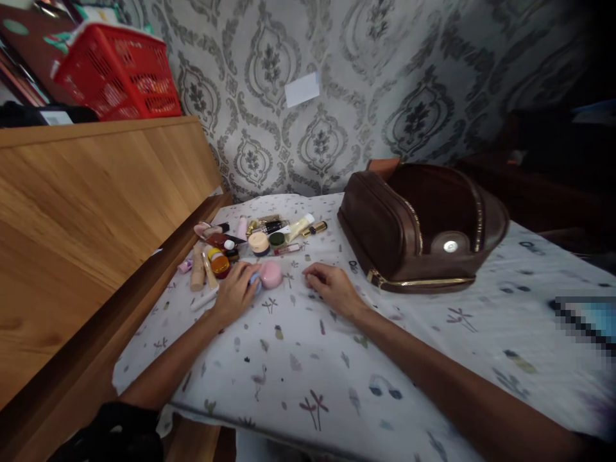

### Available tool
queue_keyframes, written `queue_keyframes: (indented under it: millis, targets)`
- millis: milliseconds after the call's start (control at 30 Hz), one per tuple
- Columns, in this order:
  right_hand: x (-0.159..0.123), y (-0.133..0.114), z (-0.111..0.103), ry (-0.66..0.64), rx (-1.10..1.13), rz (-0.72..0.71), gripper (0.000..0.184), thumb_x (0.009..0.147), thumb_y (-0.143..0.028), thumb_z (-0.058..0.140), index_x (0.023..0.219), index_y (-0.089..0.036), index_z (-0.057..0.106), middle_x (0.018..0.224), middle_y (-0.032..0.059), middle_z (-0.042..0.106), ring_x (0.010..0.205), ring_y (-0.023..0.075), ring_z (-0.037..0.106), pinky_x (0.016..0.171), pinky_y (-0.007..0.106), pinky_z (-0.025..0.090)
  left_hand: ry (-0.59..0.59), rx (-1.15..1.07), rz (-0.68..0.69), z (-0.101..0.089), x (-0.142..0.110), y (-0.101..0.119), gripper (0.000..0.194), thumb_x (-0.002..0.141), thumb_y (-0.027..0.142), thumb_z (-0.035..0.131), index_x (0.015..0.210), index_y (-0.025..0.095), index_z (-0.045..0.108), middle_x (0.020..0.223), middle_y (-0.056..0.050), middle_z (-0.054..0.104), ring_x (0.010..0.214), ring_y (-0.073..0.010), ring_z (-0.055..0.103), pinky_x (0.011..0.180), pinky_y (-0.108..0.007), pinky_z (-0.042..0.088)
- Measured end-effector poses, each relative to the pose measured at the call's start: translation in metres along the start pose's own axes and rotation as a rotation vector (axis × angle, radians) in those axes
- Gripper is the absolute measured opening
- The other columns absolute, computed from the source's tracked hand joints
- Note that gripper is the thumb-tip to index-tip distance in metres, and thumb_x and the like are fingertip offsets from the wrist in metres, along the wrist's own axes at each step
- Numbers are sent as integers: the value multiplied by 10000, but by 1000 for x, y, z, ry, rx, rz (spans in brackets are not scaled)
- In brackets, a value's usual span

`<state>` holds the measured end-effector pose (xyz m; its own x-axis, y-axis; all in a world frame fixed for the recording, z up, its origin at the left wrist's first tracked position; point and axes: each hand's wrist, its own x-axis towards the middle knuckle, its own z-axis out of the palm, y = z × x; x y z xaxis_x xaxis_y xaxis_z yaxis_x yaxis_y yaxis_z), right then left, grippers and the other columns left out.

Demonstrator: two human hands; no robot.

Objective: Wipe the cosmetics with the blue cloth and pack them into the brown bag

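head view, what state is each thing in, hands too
Left hand: bent over the blue item
Blue item: partly hidden by left fingers
Pink container: looks closed
Right hand: loosely curled, no item visible in it
Brown bag: upright, top open
Cream tube: lying down, white cap on
Cream-topped jar: upright
Red basket: upright, holding things
White paper: on the wall, tilted

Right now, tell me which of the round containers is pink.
The pink container just to the right of the left hand; its colour sets it apart from the cream container and dark green container farther back.
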<state>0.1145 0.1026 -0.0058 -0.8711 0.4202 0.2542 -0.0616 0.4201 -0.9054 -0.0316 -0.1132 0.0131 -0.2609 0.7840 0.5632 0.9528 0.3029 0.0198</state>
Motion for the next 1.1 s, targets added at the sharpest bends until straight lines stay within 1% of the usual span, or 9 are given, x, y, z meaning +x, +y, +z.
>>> queue_keyframes:
  millis: [200, 333, 433, 600, 733, 800, 900, 1000, 1100]
  targets:
    - [-1, -1, -1, 2, -11, -11, 200, 770, -293, 492, 811, -173, 647, 628, 9, 624, 580, 151, 543, 581, 268, 429, 12, 212, -42, -22, -18, -22, 259, 990, 285, 413, 1116, 186, 615, 1039, -92, 611, 997, -235, 593, 904, -386, 492]
    - [-1, -1, 0, 0, -18, -2, 202, 767, -290, 492, 807, -171, 650, 639, 16, 629, 589, 155, 538, 578, 271, 421, -131, 395, -159, -46, -48, -33, 288, 981, 360, 431, 1108, 189, 624, 1074, -114, 637, 1025, -276, 613, 776, -365, 523]
    - [-1, 0, 1, 2, -24, 5, 209, 766, -283, 491, 821, -166, 656, 646, 19, 628, 591, 157, 537, 579, 274, 422, -253, 383, -252, -52, -60, -40, 291, 970, 372, 434, 1147, 222, 611, 1083, -87, 648, 975, -250, 641, 674, -317, 525]
    - [-1, -1, 0, 3, -39, -17, 205, 773, -270, 492, 829, -170, 661, 637, 9, 626, 571, 149, 524, 578, 271, 425, -348, 314, -85, -31, -28, -34, 312, 877, 153, 508, 1163, 227, 607, 1102, -85, 628, 1047, -260, 603, 830, -371, 527]
    - [-2, -1, -1, 4, -60, -27, 201, 772, -261, 493, 820, -167, 664, 635, 10, 631, 575, 151, 538, 574, 267, 427, -229, 336, -170, -11, 18, -19, 345, 890, 98, 443, 1174, 213, 602, 1187, -107, 596, 1124, -279, 543, 821, -373, 514]
    - [-1, 0, -1, 0, -62, -27, 203, 775, -257, 491, 824, -166, 666, 640, 9, 634, 575, 149, 539, 570, 263, 426, -119, 217, -239, -6, 34, -15, 323, 918, 132, 420, 1168, 210, 608, 1174, -102, 604, 1127, -271, 541, 873, -379, 494]
    - [0, 2, 0, -1, -81, -31, 203, 791, -252, 492, 841, -163, 668, 642, 2, 629, 563, 141, 525, 571, 261, 428, -24, -176, -340, 1, 49, -11, 262, 936, 219, 440, 1110, 212, 636, 1111, -83, 639, 1083, -256, 564, 965, -392, 446]
    - [-1, 2, 0, -3, -125, -53, 220, 822, -249, 493, 920, -158, 668, 688, 10, 644, 600, 146, 554, 607, 270, 456, -22, -531, -462, 15, 54, -6, 218, 905, 251, 497, 1047, 210, 657, 1059, -62, 676, 1035, -236, 591, 979, -369, 434]
    - [-5, 0, 3, -40, -182, -89, 349, 845, -262, 534, 1165, -145, 612, 867, 54, 686, 705, 167, 618, 690, 302, 507, -38, -646, -565, 30, 51, 5, 236, 912, 287, 476, 1034, 198, 657, 970, -54, 688, 922, -204, 625, 862, -318, 485]
